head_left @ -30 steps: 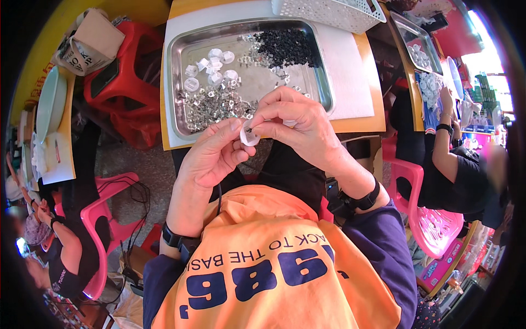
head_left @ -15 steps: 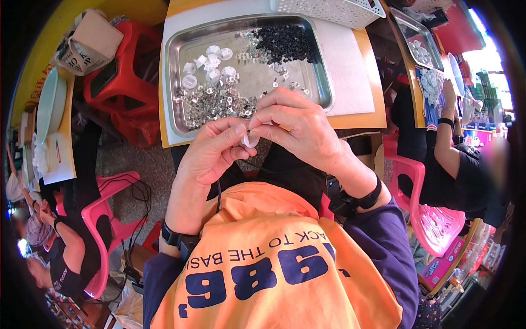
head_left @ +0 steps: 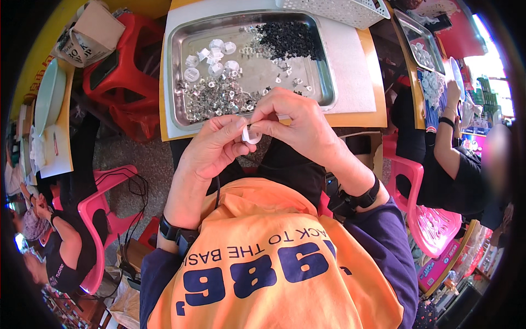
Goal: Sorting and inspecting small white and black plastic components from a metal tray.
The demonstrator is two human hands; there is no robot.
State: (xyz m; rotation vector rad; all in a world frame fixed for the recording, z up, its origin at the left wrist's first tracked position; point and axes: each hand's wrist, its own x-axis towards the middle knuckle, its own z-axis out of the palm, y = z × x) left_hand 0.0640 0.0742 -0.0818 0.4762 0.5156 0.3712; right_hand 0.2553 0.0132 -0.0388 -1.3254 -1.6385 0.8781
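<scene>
Pinched between the thumb and fingers of my left hand [head_left: 219, 143] is a small white plastic cap [head_left: 251, 136], held just off the tray's near edge. The fingertips of my right hand [head_left: 293, 122] are closed over the cap's upper side, on a tiny dark piece largely hidden by them. Beyond my hands lies a shallow metal tray [head_left: 326, 82]. In it are several white plastic caps [head_left: 216, 55] at the upper left, a heap of small shiny metal parts [head_left: 219, 97] nearer me, and a pile of small black pieces [head_left: 287, 41] at the far right.
The tray rests on a white foam sheet [head_left: 350, 74] over a table. A white perforated basket [head_left: 342, 10] stands at its far right. Red stools [head_left: 129, 71] and a pale green basin [head_left: 50, 98] are at the left. Other people sit to both sides, one on a pink chair [head_left: 433, 225].
The white cap has been turned in my left fingers, so more of its side shows. My right fingertips stay close on it. The whole view has shifted slightly.
</scene>
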